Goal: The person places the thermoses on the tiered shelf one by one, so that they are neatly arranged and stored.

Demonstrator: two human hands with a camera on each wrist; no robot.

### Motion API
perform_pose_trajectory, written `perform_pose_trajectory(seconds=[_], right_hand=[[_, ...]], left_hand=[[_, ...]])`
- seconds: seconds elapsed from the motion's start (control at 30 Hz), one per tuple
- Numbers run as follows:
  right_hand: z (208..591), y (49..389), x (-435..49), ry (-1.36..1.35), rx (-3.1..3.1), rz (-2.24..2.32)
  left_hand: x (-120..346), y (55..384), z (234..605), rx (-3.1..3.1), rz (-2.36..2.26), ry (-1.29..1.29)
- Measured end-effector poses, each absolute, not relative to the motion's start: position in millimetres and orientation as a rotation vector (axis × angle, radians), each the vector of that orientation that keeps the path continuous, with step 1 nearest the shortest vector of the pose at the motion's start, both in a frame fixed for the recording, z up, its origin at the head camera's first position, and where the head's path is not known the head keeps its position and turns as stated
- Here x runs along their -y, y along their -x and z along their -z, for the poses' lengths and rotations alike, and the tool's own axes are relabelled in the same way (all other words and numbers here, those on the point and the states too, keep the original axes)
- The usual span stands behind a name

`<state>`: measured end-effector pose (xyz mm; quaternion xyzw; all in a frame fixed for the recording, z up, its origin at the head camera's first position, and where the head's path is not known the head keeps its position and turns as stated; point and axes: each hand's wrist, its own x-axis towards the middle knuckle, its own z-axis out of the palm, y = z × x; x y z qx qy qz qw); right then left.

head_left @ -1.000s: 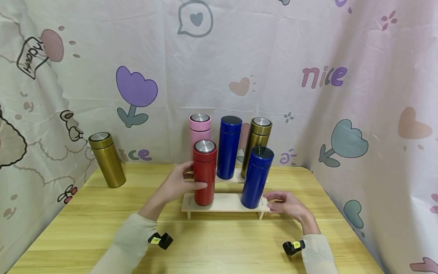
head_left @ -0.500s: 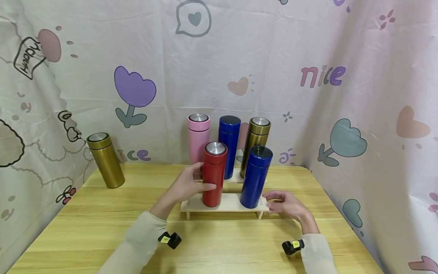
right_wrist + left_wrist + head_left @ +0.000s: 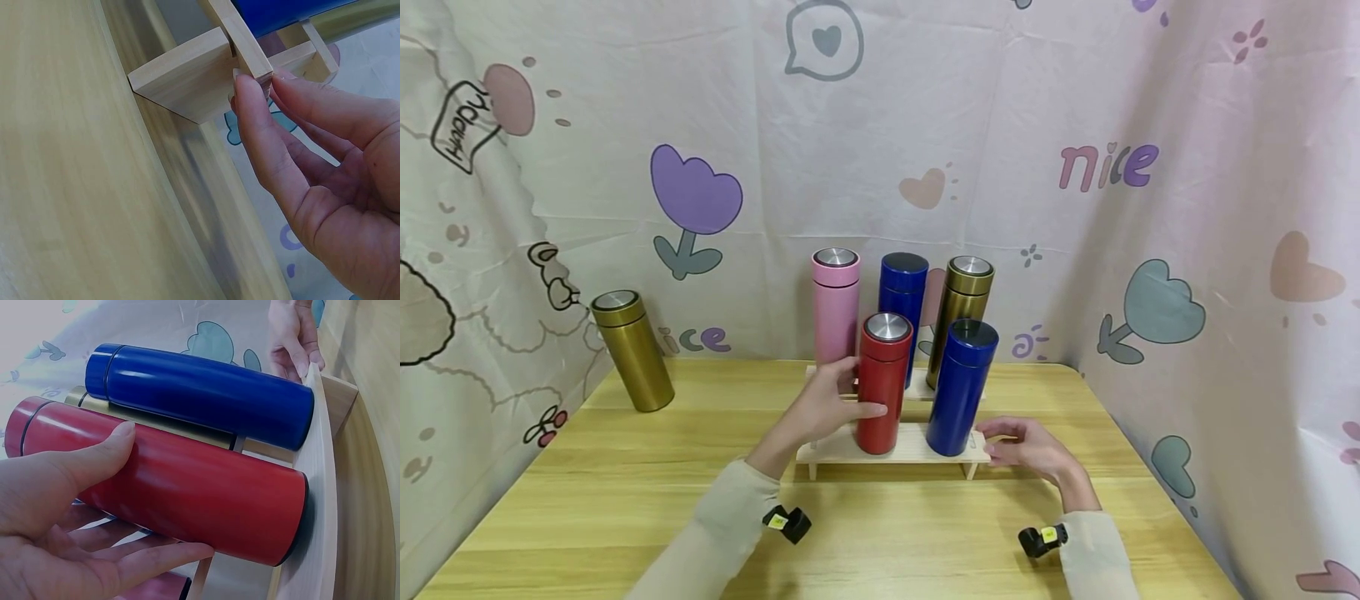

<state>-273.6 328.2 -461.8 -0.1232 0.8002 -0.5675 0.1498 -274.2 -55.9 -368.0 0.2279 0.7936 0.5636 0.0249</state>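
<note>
Thumb and fingers of my left hand (image 3: 827, 406) hold a red thermos (image 3: 884, 383) with a silver lid top. It stands upright on the front step of a two-step wooden rack (image 3: 842, 448). In the left wrist view, the thumb lies across the red thermos (image 3: 206, 487) and the fingers reach along its other side. A blue thermos (image 3: 962, 387) stands to its right, a small gap apart. My right hand (image 3: 1033, 450) pinches the front step's right end; the right wrist view has thumb and fingertips on the board edge (image 3: 247, 47).
On the rack's back step stand a pink thermos (image 3: 836, 308), another blue thermos (image 3: 904, 279) and a gold thermos (image 3: 961, 321). Another gold thermos (image 3: 634, 350) is on the table (image 3: 587, 492) at the left. A patterned curtain (image 3: 985, 108) hangs behind the table.
My left hand has moved the red thermos to the right along the front step, closer to the blue thermos. My right hand has stayed at the rack's right end.
</note>
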Motion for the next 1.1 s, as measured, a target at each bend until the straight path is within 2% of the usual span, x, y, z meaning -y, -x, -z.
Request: perform_pose_trajectory(seconds=[0.3,1.1], right_hand=[[461.0,272.6,-327.0,0.363,-2.288,1.638],[461.2,272.9,-328.9,0.369,-2.283,1.649]], left_hand=[[48.3,276.0,373.1,-2.455,-1.776,-0.763],[36.1,276.0,376.6,-2.477,-1.768,-0.66]])
